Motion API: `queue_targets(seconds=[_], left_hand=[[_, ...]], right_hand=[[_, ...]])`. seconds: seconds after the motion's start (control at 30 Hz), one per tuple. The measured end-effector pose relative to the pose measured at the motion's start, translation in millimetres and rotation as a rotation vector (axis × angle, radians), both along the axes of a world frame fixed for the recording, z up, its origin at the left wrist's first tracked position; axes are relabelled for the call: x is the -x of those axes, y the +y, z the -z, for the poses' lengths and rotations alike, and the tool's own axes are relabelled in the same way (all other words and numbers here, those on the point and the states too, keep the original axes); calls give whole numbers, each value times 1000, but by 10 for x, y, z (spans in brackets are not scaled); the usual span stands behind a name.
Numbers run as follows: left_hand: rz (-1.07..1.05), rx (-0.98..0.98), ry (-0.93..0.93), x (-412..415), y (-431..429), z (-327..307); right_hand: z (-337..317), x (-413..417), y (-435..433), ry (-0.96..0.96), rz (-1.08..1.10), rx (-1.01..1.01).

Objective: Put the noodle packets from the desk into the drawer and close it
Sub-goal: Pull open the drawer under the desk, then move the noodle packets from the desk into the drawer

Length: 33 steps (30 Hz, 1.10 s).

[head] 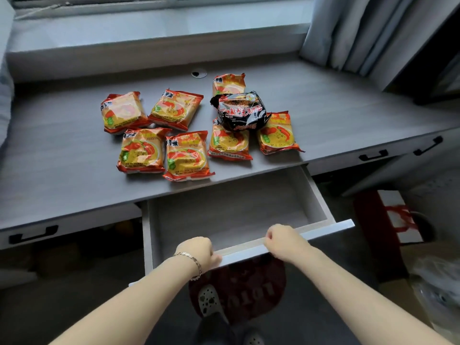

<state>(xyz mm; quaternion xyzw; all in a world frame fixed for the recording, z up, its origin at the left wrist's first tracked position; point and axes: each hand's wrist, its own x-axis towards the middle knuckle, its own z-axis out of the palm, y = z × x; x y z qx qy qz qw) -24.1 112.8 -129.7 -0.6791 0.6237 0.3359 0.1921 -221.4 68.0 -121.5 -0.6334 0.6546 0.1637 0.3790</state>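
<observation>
Several orange noodle packets [185,155] lie flat on the grey desk [62,150]. One black noodle packet [240,112] rests on top of the orange ones at the right of the group. Below the desk edge the middle drawer [313,197] is pulled out, and I see nothing inside it. My left hand [199,251] and my right hand [283,241] both grip the top edge of the drawer front [326,229], about a hand's width apart. A bracelet sits on my left wrist.
Shut drawers with black handles [33,235] [373,155] flank the open one. A window sill runs behind the desk, and a curtain [353,33] hangs at the right. A red and white bag [390,217] stands on the floor at the right. A red mat and my shoe lie below.
</observation>
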Motion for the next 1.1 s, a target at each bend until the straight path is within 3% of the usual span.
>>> queue_targets(seconds=[0.07, 0.1, 0.2, 0.33, 0.47, 0.67, 0.77, 1.1], left_hand=[[-71, -24, -9, 119, 181, -14], [-88, -31, -12, 150, 230, -4], [-136, -40, -31, 284, 516, -66], [-188, -61, 1, 420, 825, -95], [-190, -109, 45, 510, 1098, -71], [-45, -238, 104, 558, 1311, -142], [-69, -66, 104, 396, 1140, -298], [-307, 686, 37, -1020, -439, -933]], right_hand=[[-52, 43, 110, -31, -90, 213], [-16, 44, 159, -2, -162, 214], [130, 166, 498, 144, -281, 63], [162, 275, 802, 174, -295, 107], [171, 319, 957, 247, -340, 10], [103, 314, 1119, 351, -429, -176], [-10, 206, 1008, 312, -437, -185], [-742, -1183, -143, -94, -106, 381]])
